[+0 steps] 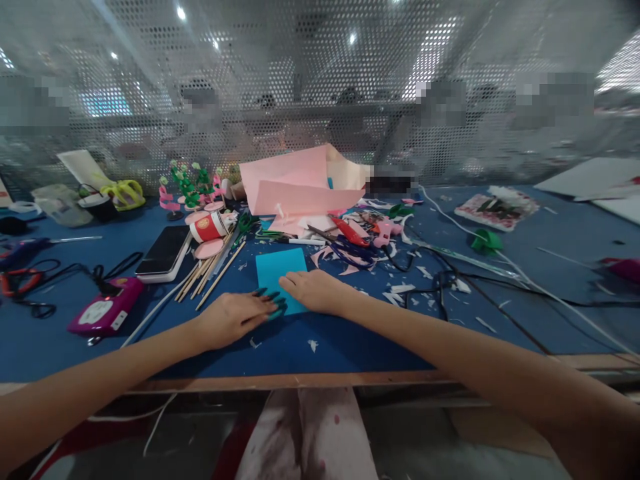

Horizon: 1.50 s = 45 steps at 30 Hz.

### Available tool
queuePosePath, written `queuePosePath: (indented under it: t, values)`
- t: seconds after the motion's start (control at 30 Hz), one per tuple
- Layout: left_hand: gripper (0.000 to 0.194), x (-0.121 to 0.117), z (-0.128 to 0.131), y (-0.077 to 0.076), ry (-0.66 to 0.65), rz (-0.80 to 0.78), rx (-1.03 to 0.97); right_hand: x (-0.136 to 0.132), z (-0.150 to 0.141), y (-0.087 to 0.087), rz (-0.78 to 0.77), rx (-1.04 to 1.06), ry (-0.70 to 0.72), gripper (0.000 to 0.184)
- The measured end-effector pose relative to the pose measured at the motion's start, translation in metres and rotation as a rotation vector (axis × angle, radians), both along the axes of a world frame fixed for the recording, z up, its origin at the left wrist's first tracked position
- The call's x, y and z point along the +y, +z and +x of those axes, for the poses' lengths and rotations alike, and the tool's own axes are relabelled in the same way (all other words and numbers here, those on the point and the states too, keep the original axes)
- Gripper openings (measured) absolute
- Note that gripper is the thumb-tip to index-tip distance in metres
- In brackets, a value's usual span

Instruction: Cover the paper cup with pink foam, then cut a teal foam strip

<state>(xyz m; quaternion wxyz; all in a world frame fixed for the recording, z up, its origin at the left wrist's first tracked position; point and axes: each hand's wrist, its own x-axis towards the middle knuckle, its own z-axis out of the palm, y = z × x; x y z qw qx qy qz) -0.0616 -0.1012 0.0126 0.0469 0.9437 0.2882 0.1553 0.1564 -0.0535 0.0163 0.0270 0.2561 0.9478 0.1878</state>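
Note:
A square sheet of light blue paper point(280, 265) lies on the blue tabletop in front of me. My right hand point(317, 291) rests on its right half, fingers stretched out and pressed flat. At the paper's lower left corner is my left hand point(237, 317), its fingers extended onto the sheet. The tips of those fingers look dark teal and smeared, so I cannot tell whether anything thin lies under them.
Bamboo sticks point(207, 273), a red-and-white paper cup point(207, 227), a black-topped box point(165, 253) and a purple device point(107, 307) lie left. Behind are pink paper sheets point(300, 180), red-handled cutters point(350, 232) and a pink glue gun point(385, 230). Cables and paper scraps spread right.

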Motion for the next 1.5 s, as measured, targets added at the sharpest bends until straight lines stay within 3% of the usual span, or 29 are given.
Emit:
queuePosePath:
  t: [0.1,0.17,0.33,0.5,0.63,0.77,0.9,1.13,1.27,1.4,1.5]
  values:
    - [0.031,0.010,0.014,-0.006,0.247,0.127,-0.127,0.001,0.001,-0.001,-0.033,0.027,-0.011,0.023]
    - [0.031,0.016,0.024,-0.006,0.303,0.221,-0.121,0.004,0.001,-0.004,-0.034,0.080,-0.026,0.022]
    - [0.039,0.029,0.036,-0.011,0.260,0.345,0.038,0.011,0.000,-0.015,0.070,0.225,-0.065,0.022]
    - [0.047,0.046,0.026,-0.027,0.120,0.184,0.192,0.009,0.001,-0.017,0.223,0.310,-0.018,0.028]
    - [0.051,0.051,0.024,-0.025,0.116,0.092,0.257,0.005,0.000,-0.018,0.244,0.302,0.017,0.033]
    - [0.052,0.048,0.026,-0.014,0.215,0.014,0.302,0.001,-0.005,-0.019,0.147,0.237,-0.063,0.042]
    - [0.053,0.046,0.029,-0.008,0.220,-0.013,0.335,-0.002,-0.013,-0.018,0.063,0.205,-0.154,0.047]
    - [0.051,0.049,0.029,-0.007,0.173,0.045,0.341,-0.004,-0.032,-0.014,0.059,0.316,-0.368,0.036]
    - [0.047,0.049,0.029,-0.007,0.152,0.099,0.347,0.001,-0.036,-0.014,0.025,0.334,-0.373,0.041]
    - [0.051,0.051,0.027,-0.013,0.199,0.125,0.336,0.010,-0.030,-0.015,-0.224,0.440,-0.335,0.052]
    - [0.053,0.054,0.026,-0.016,0.211,0.101,0.339,0.014,-0.026,-0.017,-0.288,0.482,-0.310,0.058]
